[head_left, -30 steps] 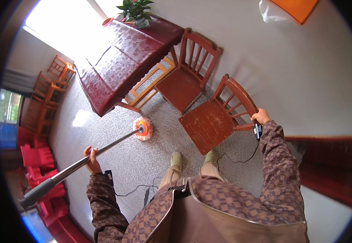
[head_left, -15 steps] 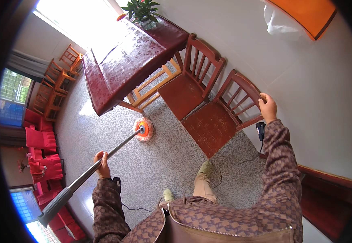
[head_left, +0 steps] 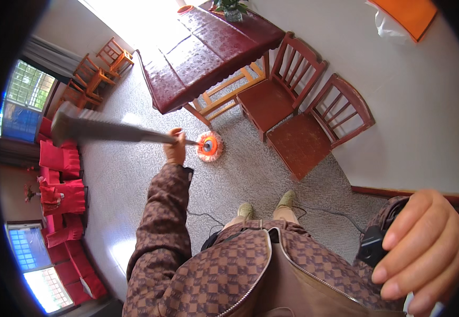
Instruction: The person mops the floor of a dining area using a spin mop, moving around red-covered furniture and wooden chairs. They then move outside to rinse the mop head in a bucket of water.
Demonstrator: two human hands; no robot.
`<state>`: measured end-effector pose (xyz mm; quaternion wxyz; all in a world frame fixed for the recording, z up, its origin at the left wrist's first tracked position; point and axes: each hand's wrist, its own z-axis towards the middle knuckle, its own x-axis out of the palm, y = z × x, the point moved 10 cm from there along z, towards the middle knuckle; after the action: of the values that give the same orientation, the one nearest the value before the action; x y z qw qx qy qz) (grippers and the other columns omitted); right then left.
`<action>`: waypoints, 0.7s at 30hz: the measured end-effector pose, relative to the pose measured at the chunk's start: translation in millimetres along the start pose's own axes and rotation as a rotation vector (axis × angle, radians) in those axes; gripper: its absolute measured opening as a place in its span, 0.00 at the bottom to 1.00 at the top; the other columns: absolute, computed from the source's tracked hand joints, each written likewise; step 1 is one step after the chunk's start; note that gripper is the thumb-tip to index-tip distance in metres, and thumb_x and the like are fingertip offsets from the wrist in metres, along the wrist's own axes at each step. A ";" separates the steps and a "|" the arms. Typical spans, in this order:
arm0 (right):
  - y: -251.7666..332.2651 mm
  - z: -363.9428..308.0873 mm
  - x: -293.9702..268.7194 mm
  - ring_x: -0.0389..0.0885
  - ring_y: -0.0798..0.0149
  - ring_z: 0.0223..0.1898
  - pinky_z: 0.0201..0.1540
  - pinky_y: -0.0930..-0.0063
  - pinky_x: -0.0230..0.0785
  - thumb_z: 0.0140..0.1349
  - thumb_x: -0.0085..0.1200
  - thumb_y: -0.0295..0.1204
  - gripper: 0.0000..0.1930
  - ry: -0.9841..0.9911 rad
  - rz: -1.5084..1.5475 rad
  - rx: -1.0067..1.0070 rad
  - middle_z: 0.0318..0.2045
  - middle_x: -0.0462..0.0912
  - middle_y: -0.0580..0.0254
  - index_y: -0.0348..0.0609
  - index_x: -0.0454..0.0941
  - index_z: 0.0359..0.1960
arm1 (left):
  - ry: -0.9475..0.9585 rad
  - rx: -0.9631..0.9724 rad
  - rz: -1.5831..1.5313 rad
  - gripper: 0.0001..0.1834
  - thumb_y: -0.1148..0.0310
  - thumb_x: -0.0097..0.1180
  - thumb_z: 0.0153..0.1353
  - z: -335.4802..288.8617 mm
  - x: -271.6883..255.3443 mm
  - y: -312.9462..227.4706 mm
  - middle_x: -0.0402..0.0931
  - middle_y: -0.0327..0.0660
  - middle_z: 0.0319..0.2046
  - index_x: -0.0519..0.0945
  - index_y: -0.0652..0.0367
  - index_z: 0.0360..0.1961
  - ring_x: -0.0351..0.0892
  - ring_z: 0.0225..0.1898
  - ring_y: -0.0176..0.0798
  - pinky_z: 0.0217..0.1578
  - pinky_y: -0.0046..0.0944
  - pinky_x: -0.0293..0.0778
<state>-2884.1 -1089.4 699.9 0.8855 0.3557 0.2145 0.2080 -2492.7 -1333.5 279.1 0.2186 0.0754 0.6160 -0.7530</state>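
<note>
In the head view the left hand is clamped around the mop handle, its orange mop head on the speckled floor just before the table legs and near the closer chair, so short, level strokes toward the open floor on the left suit best, while the right hand, close to the lens, rests loosely curled fingers on a small black device.

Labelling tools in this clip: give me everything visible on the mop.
The mop has a long grey pole, thicker at its near end, and a round orange head with a pale fringe. The head lies flat on the speckled grey floor, just in front of the table. The pole slants up and leftward. The left hand has a closed grip on the pole near the head.
</note>
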 end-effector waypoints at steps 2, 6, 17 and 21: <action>14.3 10.4 42.5 0.78 0.60 0.31 0.39 0.66 0.69 0.63 0.51 0.41 0.14 -0.043 -0.073 -0.043 0.31 0.78 0.62 0.45 0.73 0.40 | 0.070 -0.057 0.012 0.10 0.72 0.59 0.56 3.3 15.7 3.4 0.75 0.34 0.27 0.78 0.60 0.40 0.72 0.29 0.26 0.32 0.29 0.70; 40.7 18.7 102.7 0.78 0.63 0.36 0.42 0.68 0.68 0.64 0.50 0.42 0.15 0.035 -0.178 -0.043 0.35 0.79 0.61 0.44 0.74 0.42 | 0.262 0.034 -0.035 0.08 0.69 0.59 0.58 -12.5 47.2 -12.7 0.75 0.31 0.26 0.78 0.60 0.38 0.71 0.26 0.26 0.28 0.30 0.70; -116.0 -82.0 118.5 0.67 0.57 0.60 0.61 0.63 0.56 0.60 0.49 0.55 0.40 -0.737 -0.167 0.733 0.57 0.70 0.48 0.36 0.57 0.64 | 0.467 0.223 0.006 0.10 0.69 0.64 0.43 -133.3 80.0 -48.6 0.79 0.46 0.27 0.80 0.55 0.29 0.77 0.35 0.52 0.39 0.46 0.72; -97.2 -66.2 136.7 0.76 0.57 0.44 0.58 0.56 0.60 0.57 0.56 0.54 0.28 -0.563 -0.070 0.397 0.36 0.78 0.56 0.40 0.72 0.45 | 0.536 0.264 0.070 0.11 0.71 0.64 0.41 -149.7 96.6 -54.5 0.78 0.44 0.25 0.80 0.55 0.29 0.77 0.35 0.50 0.38 0.45 0.72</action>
<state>-2785.8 -1046.6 554.9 0.8300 0.5571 0.0102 0.0256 -2625.2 -1204.6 256.5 0.0624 0.3206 0.5455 -0.7718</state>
